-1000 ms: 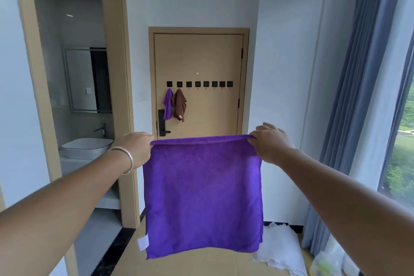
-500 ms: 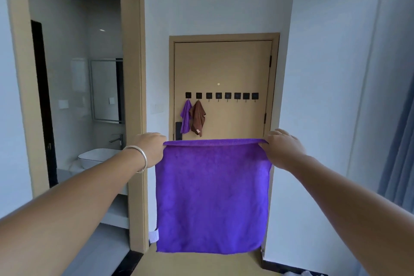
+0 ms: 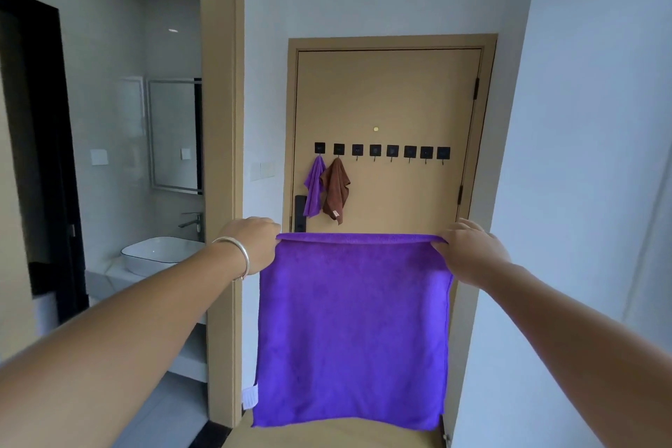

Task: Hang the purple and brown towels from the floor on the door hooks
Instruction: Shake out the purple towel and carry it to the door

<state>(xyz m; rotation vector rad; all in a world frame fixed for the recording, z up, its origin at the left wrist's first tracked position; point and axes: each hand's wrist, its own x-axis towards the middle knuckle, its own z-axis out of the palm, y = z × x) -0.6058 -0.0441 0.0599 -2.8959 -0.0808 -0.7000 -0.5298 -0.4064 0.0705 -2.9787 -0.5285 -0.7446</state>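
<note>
A purple towel point(image 3: 352, 331) hangs spread flat in front of me. My left hand point(image 3: 254, 244) grips its top left corner and my right hand point(image 3: 469, 251) grips its top right corner. Ahead stands a tan door point(image 3: 389, 98) with a row of several black hooks point(image 3: 381, 151). A small purple towel point(image 3: 314, 185) hangs on the leftmost hook. A brown towel point(image 3: 336, 189) hangs on the second hook beside it. The other hooks are bare. The spread towel hides the door's lower part.
A tan doorframe post point(image 3: 222, 156) stands at the left, with a bathroom beyond it holding a white basin point(image 3: 160, 253) and a mirror point(image 3: 174, 135). White walls flank the narrow hallway. A black door lock point(image 3: 300, 211) shows under the hung towels.
The view has moved forward and left toward the door, which now looks larger. The curtain and the white pile on the floor have left the view. Both hands keep holding the towel spread.
</note>
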